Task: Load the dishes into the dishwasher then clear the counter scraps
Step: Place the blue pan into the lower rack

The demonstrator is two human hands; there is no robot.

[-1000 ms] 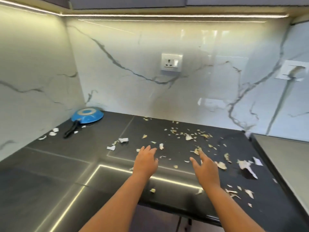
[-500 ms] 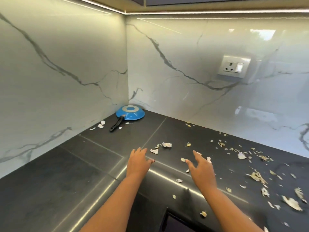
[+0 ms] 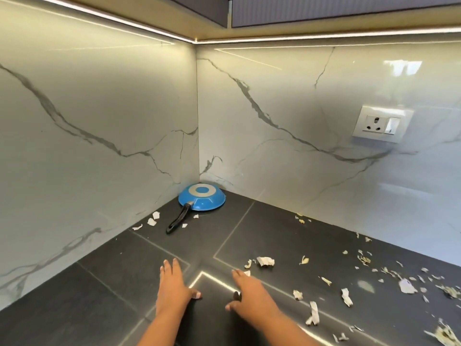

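L hand (image 3: 173,287) and R hand (image 3: 249,293) reach out low over the dark counter (image 3: 104,275), fingers straight, holding nothing. Blue pan (image 3: 202,197) upside down at 12 o'clock in the corner. Scraps (image 3: 265,261) scattered 1–4 o'clock, few by the pan handle.

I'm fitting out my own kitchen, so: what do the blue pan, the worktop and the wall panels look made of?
Blue frying pan: probably enamel-coated metal, glossy, lying upside down with a bare grey ring on its base; the black handle looks plastic. Countertop: dark matte stone or tile, with visible seams. Backsplash: polished white marble or a marble-look slab, grey-veined and reflective.
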